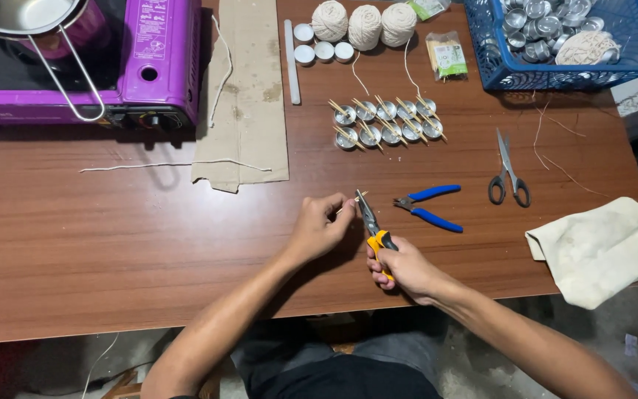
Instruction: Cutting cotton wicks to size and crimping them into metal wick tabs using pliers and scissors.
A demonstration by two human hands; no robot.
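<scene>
My right hand (406,266) grips yellow-handled pliers (373,225), whose jaws point up toward a thin wooden stick (359,196). My left hand (320,225) pinches the near end of that stick just left of the jaws. Behind the hands lie two rows of small metal cups (387,122), each with a stick laid across it. Blue-handled pliers (430,207) lie on the wooden table (112,236) just right of the jaws.
Grey scissors (509,174) and a cream cloth (599,247) lie to the right. A blue basket (629,52) of metal cups sits far right, string balls (365,26) and white candles (323,48) far centre, cardboard (249,103) and a purple gas stove (156,66) with a pan far left.
</scene>
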